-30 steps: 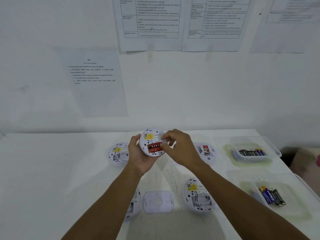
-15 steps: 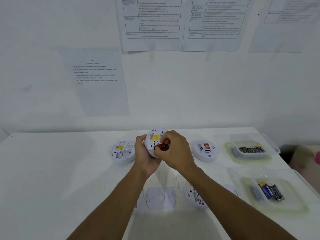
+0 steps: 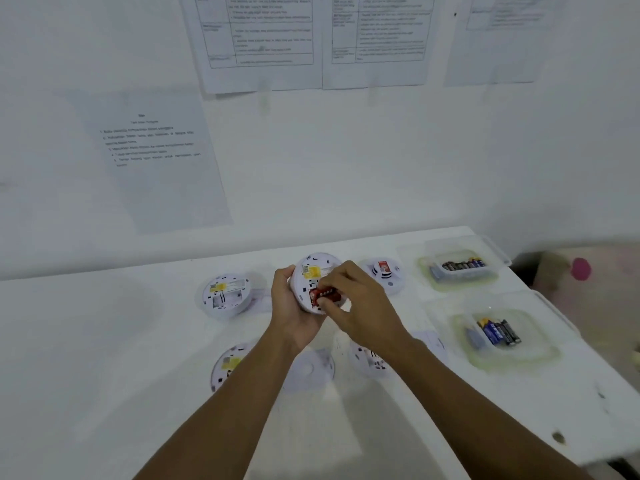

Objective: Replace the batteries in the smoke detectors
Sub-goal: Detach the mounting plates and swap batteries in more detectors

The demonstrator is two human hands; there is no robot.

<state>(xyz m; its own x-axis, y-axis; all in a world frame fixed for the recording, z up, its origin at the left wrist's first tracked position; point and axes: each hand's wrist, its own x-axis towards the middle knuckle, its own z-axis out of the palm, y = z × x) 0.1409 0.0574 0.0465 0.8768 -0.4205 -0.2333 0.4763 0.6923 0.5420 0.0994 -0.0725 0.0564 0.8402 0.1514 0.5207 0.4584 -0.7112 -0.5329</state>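
Note:
My left hand (image 3: 294,313) holds a round white smoke detector (image 3: 313,271) above the table, back side towards me, with a yellow label and an open battery bay. A red battery (image 3: 323,295) sits in that bay. My right hand (image 3: 360,306) has its fingertips pinched on the red battery. Other white smoke detectors lie on the table: one at the left (image 3: 227,295), one front left (image 3: 230,367), one under my right forearm (image 3: 369,363), one face up with a red sticker (image 3: 382,273). A detached round cover (image 3: 310,370) lies between my forearms.
Two clear plastic tubs stand at the right: the far tub (image 3: 464,268) and the near tub (image 3: 502,336) each hold several dark batteries. The white table's right edge (image 3: 588,344) runs diagonally. Printed sheets (image 3: 152,161) are taped to the wall behind.
My right hand has closed in over the detector's battery bay and pinched the red battery. The view has shifted a little to the left; the detector stays in my left hand.

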